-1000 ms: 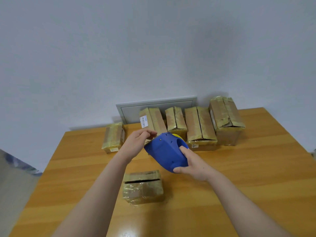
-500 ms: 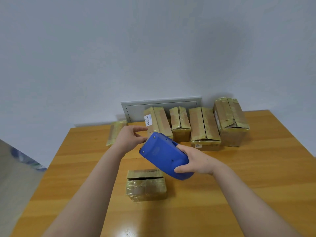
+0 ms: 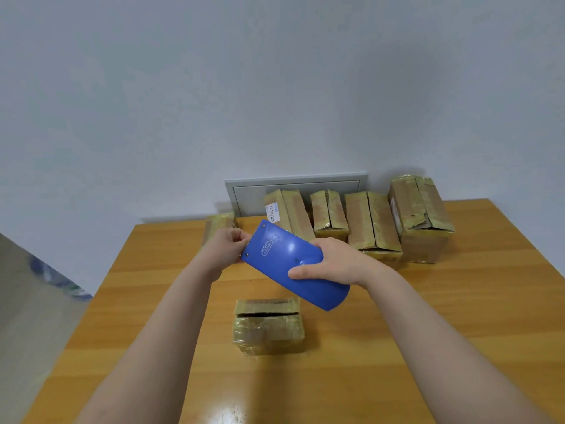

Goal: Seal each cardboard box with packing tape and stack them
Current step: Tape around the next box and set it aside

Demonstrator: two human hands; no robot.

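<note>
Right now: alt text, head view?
A person's right hand grips a blue tape dispenser above a small cardboard box on a wooden table; the left hand pinches the dispenser's far end. Five taped boxes line the table's back edge.

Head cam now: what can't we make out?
Head view:
Tape roll: hidden by the blue plastic tape dispenser in the right hand.
Left hand: fingertips behind the dispenser's edge; what they pinch unclear.
White barcode label: print too small.
Far-left taped cardboard box: partly behind left hand.

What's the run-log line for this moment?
right hand grips tape dispenser | left hand pinches its front edge | near box: top seam gaping
</note>
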